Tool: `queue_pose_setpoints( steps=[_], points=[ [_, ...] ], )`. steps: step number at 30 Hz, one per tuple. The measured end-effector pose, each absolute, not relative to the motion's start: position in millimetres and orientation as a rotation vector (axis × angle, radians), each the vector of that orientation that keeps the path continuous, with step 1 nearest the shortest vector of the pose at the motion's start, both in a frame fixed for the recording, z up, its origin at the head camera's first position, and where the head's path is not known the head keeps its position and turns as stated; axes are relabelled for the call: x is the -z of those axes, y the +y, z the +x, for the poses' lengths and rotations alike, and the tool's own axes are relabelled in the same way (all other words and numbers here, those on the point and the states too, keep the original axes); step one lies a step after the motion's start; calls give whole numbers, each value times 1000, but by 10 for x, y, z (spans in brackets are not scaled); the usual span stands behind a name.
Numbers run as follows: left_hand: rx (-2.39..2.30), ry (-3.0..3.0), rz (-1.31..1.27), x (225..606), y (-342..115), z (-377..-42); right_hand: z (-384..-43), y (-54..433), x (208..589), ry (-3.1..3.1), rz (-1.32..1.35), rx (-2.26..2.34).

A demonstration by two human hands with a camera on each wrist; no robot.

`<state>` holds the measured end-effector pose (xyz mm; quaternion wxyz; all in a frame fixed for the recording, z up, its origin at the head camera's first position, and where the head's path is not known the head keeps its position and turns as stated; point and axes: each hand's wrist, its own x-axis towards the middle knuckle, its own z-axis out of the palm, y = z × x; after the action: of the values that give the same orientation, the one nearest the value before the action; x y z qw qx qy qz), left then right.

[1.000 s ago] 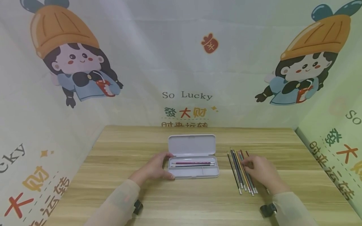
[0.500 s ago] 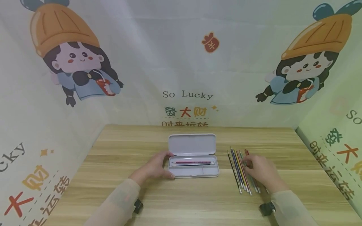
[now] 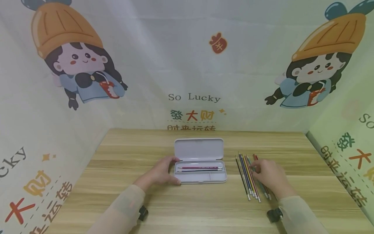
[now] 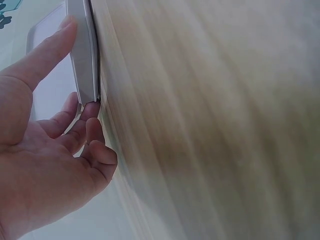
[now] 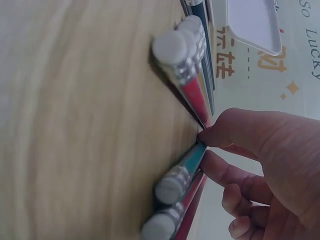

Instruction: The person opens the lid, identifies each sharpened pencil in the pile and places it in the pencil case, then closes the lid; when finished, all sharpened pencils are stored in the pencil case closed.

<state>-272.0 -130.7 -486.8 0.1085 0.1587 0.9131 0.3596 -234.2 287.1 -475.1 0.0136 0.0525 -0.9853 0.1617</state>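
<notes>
An opened white pencil case (image 3: 190,178) lies on the table with its lid (image 3: 198,149) tilted back. Two pencils (image 3: 200,168), one reddish and one dark, rest in its long rear compartment. My left hand (image 3: 157,172) grips the case's left end, thumb at the front corner and fingers at the back. To the right of the case, several eraser-tipped pencils (image 3: 247,178) lie in a loose bunch. My right hand (image 3: 271,178) pinches a teal pencil (image 5: 195,158) between thumb and index finger at the bunch's right side. Red pencils (image 5: 189,197) lie close beside it, partly hidden by that hand.
The wood-grain table (image 3: 210,208) has a printed cloth (image 3: 146,65) hanging behind it and at both sides. Small black cameras (image 3: 274,215) are strapped to the wrists.
My right fingers have parted the teal and red pencils slightly rightward from the bunch, opening a gap between their eraser ends. My left hand and the case stay in place.
</notes>
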Motion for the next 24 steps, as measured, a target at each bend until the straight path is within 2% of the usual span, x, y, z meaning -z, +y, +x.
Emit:
queue_pose_setpoints(
  steps=[15, 24],
  points=[
    [-1050, 2688, 468, 4851, -1312, -2721, -2333, 2857, 4697, -3034, 106, -644],
    [-1071, 2683, 466, 4856, -1306, -2716, -2282, 2785, 4686, -2982, 200, -543]
  ],
)
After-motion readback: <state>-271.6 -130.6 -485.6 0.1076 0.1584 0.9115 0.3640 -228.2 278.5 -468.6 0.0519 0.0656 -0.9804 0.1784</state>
